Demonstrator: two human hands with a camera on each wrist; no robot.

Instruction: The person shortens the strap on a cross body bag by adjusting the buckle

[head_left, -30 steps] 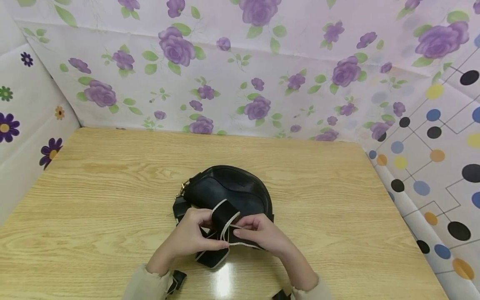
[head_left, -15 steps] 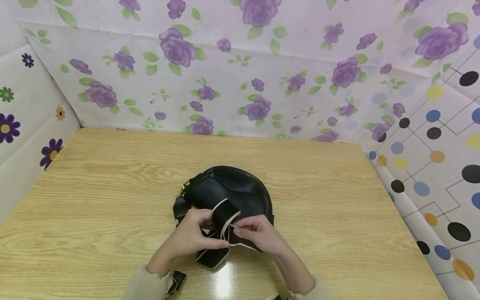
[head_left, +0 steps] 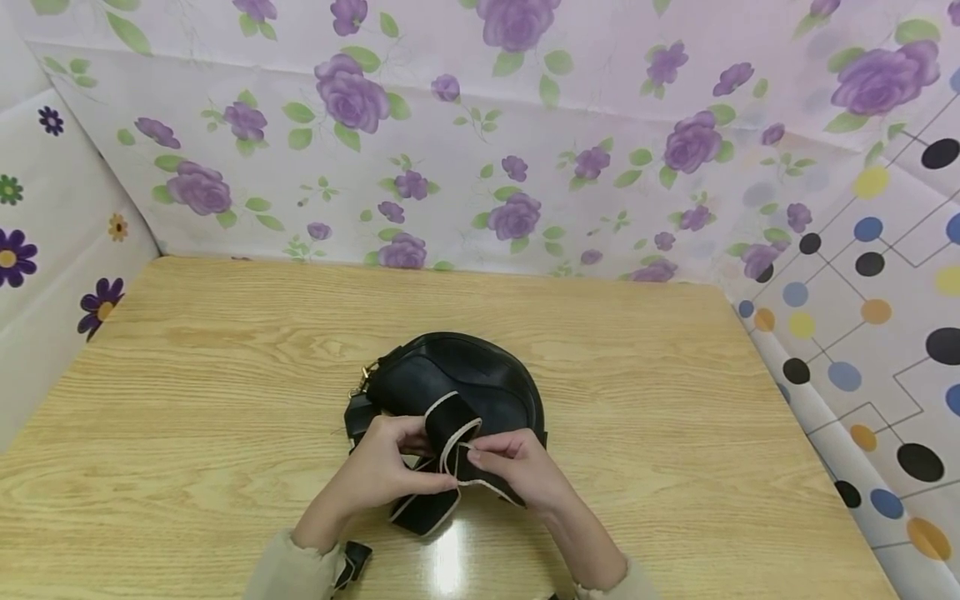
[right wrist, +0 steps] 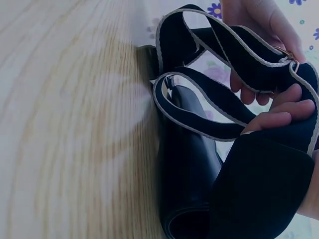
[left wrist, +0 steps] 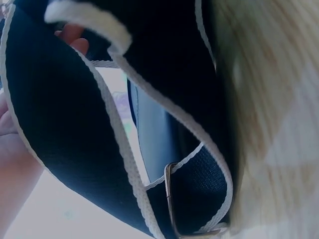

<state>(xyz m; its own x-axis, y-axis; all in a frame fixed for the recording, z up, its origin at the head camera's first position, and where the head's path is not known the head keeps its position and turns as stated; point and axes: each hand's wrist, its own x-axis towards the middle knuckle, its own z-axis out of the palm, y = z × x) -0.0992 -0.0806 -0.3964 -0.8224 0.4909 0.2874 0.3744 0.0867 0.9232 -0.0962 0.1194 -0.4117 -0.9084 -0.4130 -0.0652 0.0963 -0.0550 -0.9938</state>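
- Flower-printed cloth [head_left: 442, 192] is hanging behind the wooden bench [head_left: 210, 375], with bold daisies showing to the left and coloured dots to the right.
- At the left end of the bag [head_left: 465, 367], a gold-coloured clip [head_left: 365, 377] is hanging beside a dark band, so that end is looking attached.
- Next, the left hand [head_left: 392, 471] is gripping the black, pale-edged strap [head_left: 452, 418]; its fingers are curling behind a loop while the thumb is reaching nearly straight across the front.
- In the middle, the bag is lying on the bench just beyond both hands, and the strap is bunching into loops before it.
- To the right, the right hand [head_left: 521, 468] is pinching the strap between thumb and forefinger, those two almost closing together.
- Judging by this, the strap work is sitting partway: the band is gathering between both hands, but its loops are crossing loosely and not yet lying flat.
- Left wrist view: a rectangular metal buckle [left wrist: 168, 196] is showing at the strap, which the head view is hiding.
- Right wrist view: a small metal piece [right wrist: 286, 52] is glinting by the left thumb (whether it is that same buckle, I cannot tell), and the right fingers are visibly bending over the band.
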